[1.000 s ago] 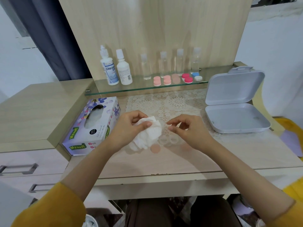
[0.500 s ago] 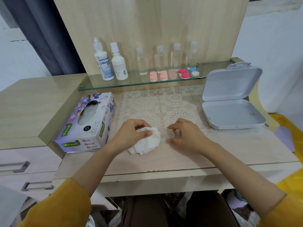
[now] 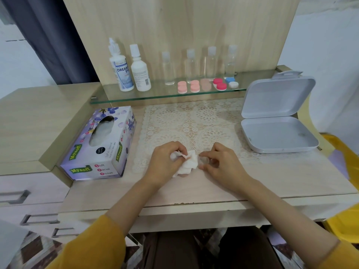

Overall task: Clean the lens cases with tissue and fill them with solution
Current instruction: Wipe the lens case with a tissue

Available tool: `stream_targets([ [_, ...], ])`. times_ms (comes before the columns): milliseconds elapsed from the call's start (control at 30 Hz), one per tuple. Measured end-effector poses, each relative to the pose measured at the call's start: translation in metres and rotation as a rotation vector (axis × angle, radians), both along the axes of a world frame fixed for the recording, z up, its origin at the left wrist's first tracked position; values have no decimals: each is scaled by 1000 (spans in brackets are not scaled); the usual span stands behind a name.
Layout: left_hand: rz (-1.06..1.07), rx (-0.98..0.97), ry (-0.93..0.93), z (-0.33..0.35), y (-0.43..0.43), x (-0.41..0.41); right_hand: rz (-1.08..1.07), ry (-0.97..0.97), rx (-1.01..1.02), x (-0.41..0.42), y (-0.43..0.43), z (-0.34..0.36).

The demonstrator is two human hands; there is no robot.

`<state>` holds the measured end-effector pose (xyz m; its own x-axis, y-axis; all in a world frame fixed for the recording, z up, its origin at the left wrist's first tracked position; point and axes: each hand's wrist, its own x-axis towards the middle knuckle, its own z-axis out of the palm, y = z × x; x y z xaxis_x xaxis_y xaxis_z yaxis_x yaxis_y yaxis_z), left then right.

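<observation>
Cleaning step: left hand [image 3: 165,164] fingers clutch crumpled tissue [image 3: 187,166] against clear lens case [image 3: 204,160], pinched in right hand [image 3: 223,166] fingers, just above lace mat [image 3: 194,121] on tabletop [image 3: 272,171]. Next likely: finish wipe, then reach shelf [image 3: 155,96] for solution bottle [image 3: 121,72].

Left of the left hand [image 3: 165,162], the tissue box [image 3: 101,144] reads "Mysoft" several times and "Soft Facial Tissue" on its near end. Beyond that hand, a white bottle [image 3: 121,70] appears to read "DREAM EYE"; its smaller print is illegible.
</observation>
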<state>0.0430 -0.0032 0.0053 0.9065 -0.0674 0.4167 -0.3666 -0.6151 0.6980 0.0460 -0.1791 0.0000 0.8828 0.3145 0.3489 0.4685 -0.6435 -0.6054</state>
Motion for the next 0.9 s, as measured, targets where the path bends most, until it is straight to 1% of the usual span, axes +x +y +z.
stream_targets([
  [67, -55, 95, -114, -4, 4, 1, 2, -8, 3, 0, 0, -1],
  [200, -115, 191, -181, -11, 8, -1, 5, -29, 3, 1, 0, -2],
  [300, -169, 195, -159, -12, 12, -3, 1, -30, 7, 2, 0, -3],
  [367, -198, 208, -185, -13, 13, -2, 7, -32, 5, 3, 0, -4],
  [433, -180, 206, -222, -14, 11, -1, 14, -35, 8, 3, 0, -5],
  [533, -135, 181, -227, -13, 9, -1, 21, -40, 24, 2, 0, -6],
  [700, -133, 213, -250, -11, 10, 2, 33, -38, 36, 4, 0, -8],
  [900, -119, 217, -336, -17, 7, 4, 33, -43, 43, 4, 0, -10],
])
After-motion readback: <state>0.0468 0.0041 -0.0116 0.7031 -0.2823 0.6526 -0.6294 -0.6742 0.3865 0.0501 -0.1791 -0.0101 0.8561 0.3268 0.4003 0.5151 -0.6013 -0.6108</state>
